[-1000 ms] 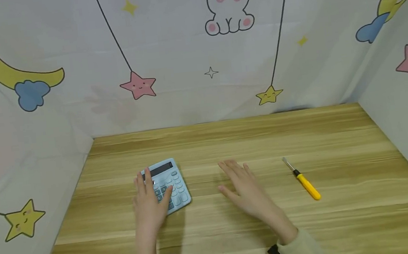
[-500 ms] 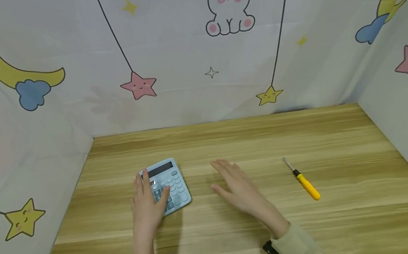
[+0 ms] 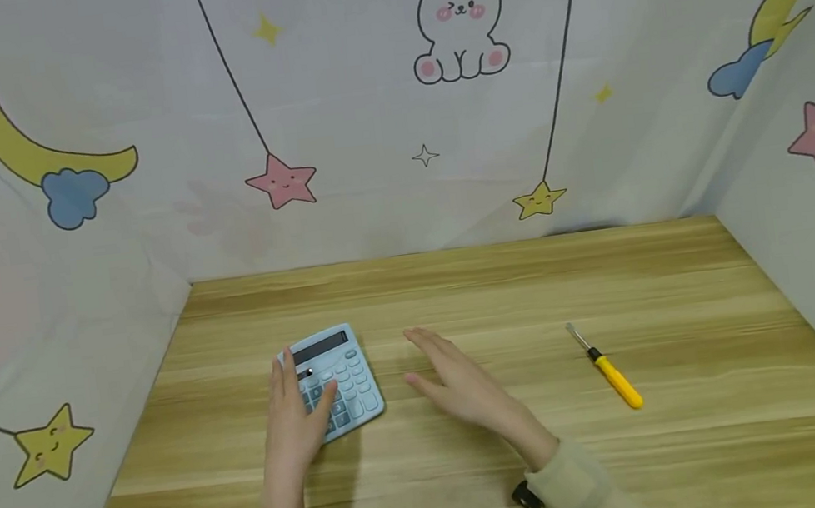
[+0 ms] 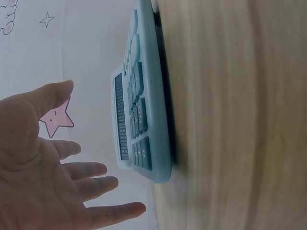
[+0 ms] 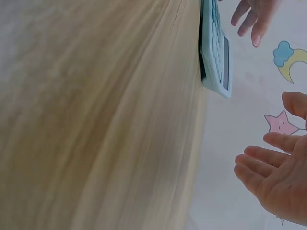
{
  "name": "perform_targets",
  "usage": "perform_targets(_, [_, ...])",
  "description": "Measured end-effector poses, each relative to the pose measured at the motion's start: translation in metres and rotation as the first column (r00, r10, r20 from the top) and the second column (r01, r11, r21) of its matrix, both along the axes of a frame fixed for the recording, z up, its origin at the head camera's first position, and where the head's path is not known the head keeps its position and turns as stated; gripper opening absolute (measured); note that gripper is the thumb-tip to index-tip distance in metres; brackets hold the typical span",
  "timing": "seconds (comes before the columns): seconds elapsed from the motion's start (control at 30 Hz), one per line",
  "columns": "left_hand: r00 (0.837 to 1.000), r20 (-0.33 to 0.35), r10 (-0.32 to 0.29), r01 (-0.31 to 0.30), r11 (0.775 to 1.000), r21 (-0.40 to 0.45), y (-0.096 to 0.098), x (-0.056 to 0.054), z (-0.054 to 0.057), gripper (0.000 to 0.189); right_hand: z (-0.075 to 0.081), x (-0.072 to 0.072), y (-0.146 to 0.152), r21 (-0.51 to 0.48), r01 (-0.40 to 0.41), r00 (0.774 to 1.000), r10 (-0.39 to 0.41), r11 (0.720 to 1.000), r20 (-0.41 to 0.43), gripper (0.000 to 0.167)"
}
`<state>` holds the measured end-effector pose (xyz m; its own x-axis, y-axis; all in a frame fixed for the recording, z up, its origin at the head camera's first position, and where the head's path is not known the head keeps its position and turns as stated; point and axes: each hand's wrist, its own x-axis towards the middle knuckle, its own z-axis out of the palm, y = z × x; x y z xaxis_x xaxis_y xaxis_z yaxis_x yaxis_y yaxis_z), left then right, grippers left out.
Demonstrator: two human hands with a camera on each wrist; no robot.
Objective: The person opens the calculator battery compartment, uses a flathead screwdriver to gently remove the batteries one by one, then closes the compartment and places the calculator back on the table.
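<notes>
The left hand [image 3: 294,422], its fingers spread and fairly straight, hangs above the left side of a light-blue calculator [image 3: 353,390], which lies partly beneath that hand on the wood-grain counter [image 3: 726,335], screen edge farthest from the person. The right hand [image 3: 460,382] hovers apart from the left, just beyond the calculator's right edge, fingers extended and pointing toward it, and neither hand grips anything. Right of the right hand, well clear of it, lies a yellow-handled screwdriver [image 3: 618,381], its tip pointing away from the person.
</notes>
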<state>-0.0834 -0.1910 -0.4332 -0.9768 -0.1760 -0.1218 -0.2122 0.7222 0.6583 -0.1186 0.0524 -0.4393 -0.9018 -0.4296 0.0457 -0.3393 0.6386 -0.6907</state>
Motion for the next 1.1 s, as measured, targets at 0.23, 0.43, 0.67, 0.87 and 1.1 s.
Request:
perform_targets(0.23, [1.000,0.023,0.000,0.000,1.000,0.026,-0.003,0.000,-0.003,0.085,-0.001,-0.003,-0.007,-0.027,-0.022,1.000,0.023,0.999,0.016,0.064])
perform_targets(0.43, [1.000,0.030,0.003,-0.005,0.999,0.054,-0.004,0.000,-0.005,0.085,-0.002,-0.004,-0.014,-0.010,-0.038,0.999,0.038,0.999,0.026,0.065])
perform_targets(0.67, [0.998,0.059,0.006,-0.011,0.997,0.074,-0.005,-0.001,-0.007,0.084,-0.004,-0.006,-0.024,0.003,-0.053,0.997,0.052,0.999,0.055,0.066])
perform_targets(0.87, [0.998,0.064,0.008,-0.012,0.997,0.075,-0.005,-0.001,-0.007,0.085,-0.010,-0.010,-0.031,-0.027,-0.072,0.993,0.074,0.997,0.091,0.066])
perform_targets(1.1, [0.998,0.063,0.008,-0.013,0.997,0.082,-0.005,-0.002,-0.008,0.085,-0.016,-0.013,-0.038,-0.035,-0.085,0.987,0.089,0.996,0.133,0.069])
